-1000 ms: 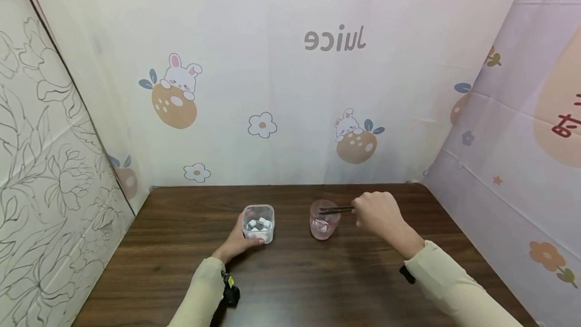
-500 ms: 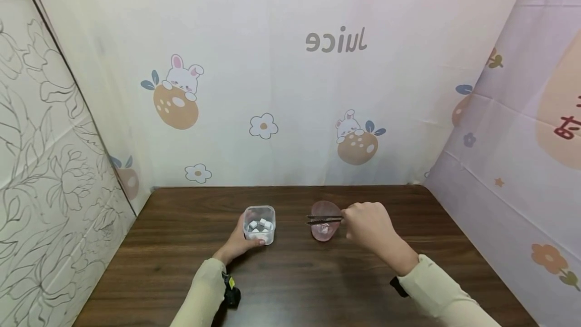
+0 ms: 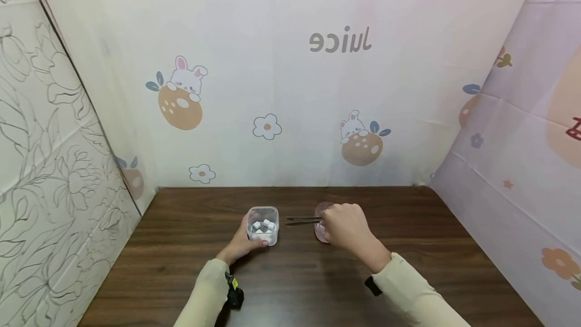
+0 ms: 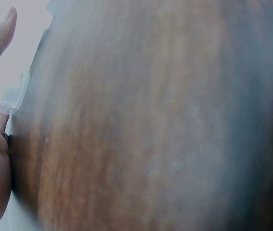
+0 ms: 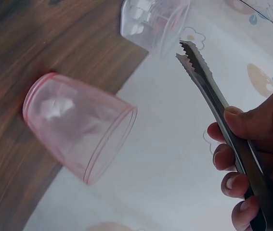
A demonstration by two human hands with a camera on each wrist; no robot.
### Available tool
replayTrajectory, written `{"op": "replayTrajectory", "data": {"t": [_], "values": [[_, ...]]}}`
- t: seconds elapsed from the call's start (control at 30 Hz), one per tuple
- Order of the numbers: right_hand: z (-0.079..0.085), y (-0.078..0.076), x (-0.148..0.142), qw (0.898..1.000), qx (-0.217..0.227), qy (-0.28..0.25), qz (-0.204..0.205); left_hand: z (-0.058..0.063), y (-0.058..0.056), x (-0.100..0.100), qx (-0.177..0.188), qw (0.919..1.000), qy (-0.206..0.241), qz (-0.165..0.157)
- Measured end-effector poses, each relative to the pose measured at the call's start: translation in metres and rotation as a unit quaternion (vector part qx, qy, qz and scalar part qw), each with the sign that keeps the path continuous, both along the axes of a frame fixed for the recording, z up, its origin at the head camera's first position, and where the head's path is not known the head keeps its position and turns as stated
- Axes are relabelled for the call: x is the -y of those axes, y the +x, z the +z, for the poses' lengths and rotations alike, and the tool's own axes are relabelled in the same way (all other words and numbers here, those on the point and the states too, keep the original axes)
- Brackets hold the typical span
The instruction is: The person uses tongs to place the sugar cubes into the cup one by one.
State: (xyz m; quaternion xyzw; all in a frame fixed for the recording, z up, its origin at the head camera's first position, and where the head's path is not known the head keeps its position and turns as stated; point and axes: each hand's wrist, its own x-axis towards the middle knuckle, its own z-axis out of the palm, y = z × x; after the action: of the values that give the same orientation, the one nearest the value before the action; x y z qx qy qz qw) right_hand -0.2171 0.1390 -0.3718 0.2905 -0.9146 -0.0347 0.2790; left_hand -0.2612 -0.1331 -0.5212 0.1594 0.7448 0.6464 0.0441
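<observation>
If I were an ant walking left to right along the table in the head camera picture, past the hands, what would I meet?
Left hand → clear container → metal tongs → right hand.

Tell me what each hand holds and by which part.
The left hand holds the box by its left and near sides. The right hand grips the tongs by the handle end, behind the toothed tips; nothing shows between those.

The cup [image 5: 73, 125] is clear pink, the tongs [image 5: 264, 202] dark silver, the cubes [image 3: 257, 225] white, the bench [image 3: 295, 276] brown wood-grain, the backdrop [image 3: 272, 39] pale (orange fruit [image 3: 179, 112], white rabbits [image 3: 186, 80]).
</observation>
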Motion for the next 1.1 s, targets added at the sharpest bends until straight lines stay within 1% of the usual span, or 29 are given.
{"op": "replayTrajectory", "data": {"t": [0.03,0.13,0.2,0.27,0.33,0.43,0.5,0.57,0.73,0.83,0.97,1.1], "values": [[-0.001,-0.001,0.003,1.000,-0.001,-0.002,0.002,0.000,0.000,-0.001,-0.007,1.0000,-0.004,0.002],[-0.004,-0.006,0.010,1.000,0.003,0.000,0.004,-0.003,-0.001,-0.001,-0.007,1.0000,0.002,0.003],[-0.007,-0.009,0.014,1.000,0.007,0.010,0.000,-0.010,-0.004,-0.001,-0.013,0.9999,0.004,0.004],[-0.009,-0.013,0.019,1.000,0.013,0.021,-0.003,-0.018,-0.009,0.000,-0.012,0.9999,0.008,0.006],[-0.010,-0.016,0.025,1.000,0.016,0.026,-0.003,-0.026,-0.012,0.000,-0.018,0.9998,0.008,0.009],[-0.011,-0.023,0.035,0.999,0.020,0.038,-0.002,-0.030,-0.014,0.001,-0.014,0.9998,-0.001,0.017],[-0.011,-0.027,0.041,0.998,0.025,0.048,-0.006,-0.029,-0.013,0.002,-0.011,0.9998,-0.001,0.017],[-0.011,-0.031,0.048,0.998,0.035,0.057,-0.009,-0.024,-0.012,0.002,-0.005,0.9999,0.001,0.015],[-0.015,-0.041,0.062,0.997,0.051,0.062,-0.008,-0.007,-0.004,0.002,-0.004,1.0000,-0.003,0.002],[-0.020,-0.047,0.070,0.996,0.053,0.065,-0.010,0.001,0.000,0.002,-0.003,0.9999,-0.012,0.003],[-0.024,-0.052,0.079,0.996,0.063,0.069,-0.016,0.005,0.002,0.002,-0.002,0.9996,-0.028,0.011],[-0.028,-0.054,0.087,0.995,0.066,0.072,-0.018,0.005,0.003,0.002,0.007,0.9996,-0.025,0.012]]}}
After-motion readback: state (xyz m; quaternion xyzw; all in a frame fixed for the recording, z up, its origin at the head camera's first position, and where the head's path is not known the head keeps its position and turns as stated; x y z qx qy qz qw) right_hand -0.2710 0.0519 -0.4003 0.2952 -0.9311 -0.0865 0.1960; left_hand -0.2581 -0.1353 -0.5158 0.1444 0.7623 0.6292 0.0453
